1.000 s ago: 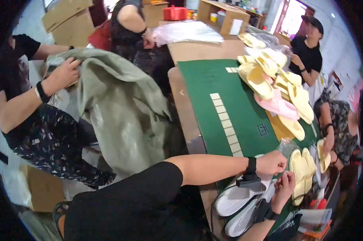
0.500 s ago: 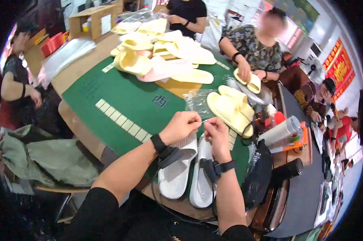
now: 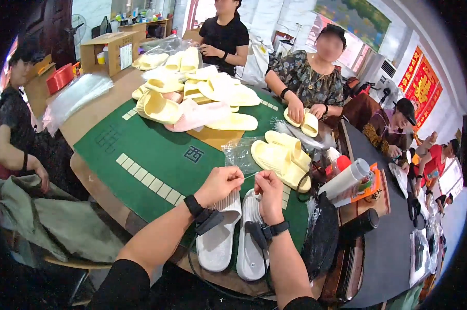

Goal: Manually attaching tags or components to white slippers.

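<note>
A thin whitish strand (image 3: 249, 176) is stretched between my two hands; what it is made of I cannot tell. My left hand (image 3: 219, 185) pinches one end between thumb and fingers. The other end is in the pinched fingers of my right hand (image 3: 270, 195). Below them, two white slippers, one on the left (image 3: 213, 249) and one on the right (image 3: 250, 264), lie side by side, toes away from me and partly covered by my hands and wrists. Just beyond my hands are a crumpled clear plastic bag (image 3: 239, 155) and a pair of pale yellow slippers (image 3: 278, 159).
A heap of yellow slippers (image 3: 232, 122) with a pink slipper (image 3: 195, 115) covers the far part of the green mat (image 3: 102, 151). To the right stand a white bottle (image 3: 347, 178) and a black cylinder (image 3: 361, 223). A co-worker's hand (image 3: 295, 109) holds yellow slippers across the table.
The view has tilted up, so more of the room shows. My hands are slightly farther apart, with more of the strand visible between them. Both still pinch it above the white slippers.
</note>
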The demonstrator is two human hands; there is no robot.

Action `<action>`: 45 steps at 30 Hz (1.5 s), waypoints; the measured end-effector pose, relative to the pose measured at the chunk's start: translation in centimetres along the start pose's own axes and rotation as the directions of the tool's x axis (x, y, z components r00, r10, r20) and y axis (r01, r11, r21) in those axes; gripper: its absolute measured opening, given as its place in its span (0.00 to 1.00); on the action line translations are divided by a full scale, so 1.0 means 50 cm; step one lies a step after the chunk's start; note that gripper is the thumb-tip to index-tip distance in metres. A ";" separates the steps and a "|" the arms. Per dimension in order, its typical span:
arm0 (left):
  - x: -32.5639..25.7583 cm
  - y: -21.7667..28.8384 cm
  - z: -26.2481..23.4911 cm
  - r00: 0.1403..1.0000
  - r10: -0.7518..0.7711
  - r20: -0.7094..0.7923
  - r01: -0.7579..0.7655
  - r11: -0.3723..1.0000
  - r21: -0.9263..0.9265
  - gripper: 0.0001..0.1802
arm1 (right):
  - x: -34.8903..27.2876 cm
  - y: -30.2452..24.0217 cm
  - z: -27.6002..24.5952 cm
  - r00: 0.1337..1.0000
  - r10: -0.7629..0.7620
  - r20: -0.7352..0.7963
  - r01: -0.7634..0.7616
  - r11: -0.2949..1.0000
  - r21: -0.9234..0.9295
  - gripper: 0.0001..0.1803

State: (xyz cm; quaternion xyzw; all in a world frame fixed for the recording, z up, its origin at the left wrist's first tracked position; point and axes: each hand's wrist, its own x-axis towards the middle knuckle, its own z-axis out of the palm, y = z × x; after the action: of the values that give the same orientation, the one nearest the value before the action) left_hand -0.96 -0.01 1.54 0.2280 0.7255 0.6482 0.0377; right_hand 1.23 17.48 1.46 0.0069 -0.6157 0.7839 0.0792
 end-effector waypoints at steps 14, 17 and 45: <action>0.010 0.010 -0.002 0.997 -0.079 0.001 0.079 0.997 -0.012 0.02 | 0.018 0.010 -0.005 0.987 0.068 0.144 -0.048 0.990 -0.134 0.05; 0.013 0.005 0.004 0.997 -0.075 0.026 0.076 0.997 -0.028 0.02 | 0.010 0.000 -0.007 0.987 0.051 0.154 -0.040 0.996 -0.076 0.05; -0.007 0.027 0.013 0.943 0.032 0.332 -0.208 0.835 0.510 0.40 | -0.025 -0.014 -0.005 0.958 -0.286 0.007 0.248 0.820 -0.515 0.10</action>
State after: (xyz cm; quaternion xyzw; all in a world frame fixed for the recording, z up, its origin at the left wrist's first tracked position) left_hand -0.02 0.52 2.62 0.3738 0.8468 0.3758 0.0445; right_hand 2.60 17.76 1.93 0.0441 -0.7909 0.5734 0.2089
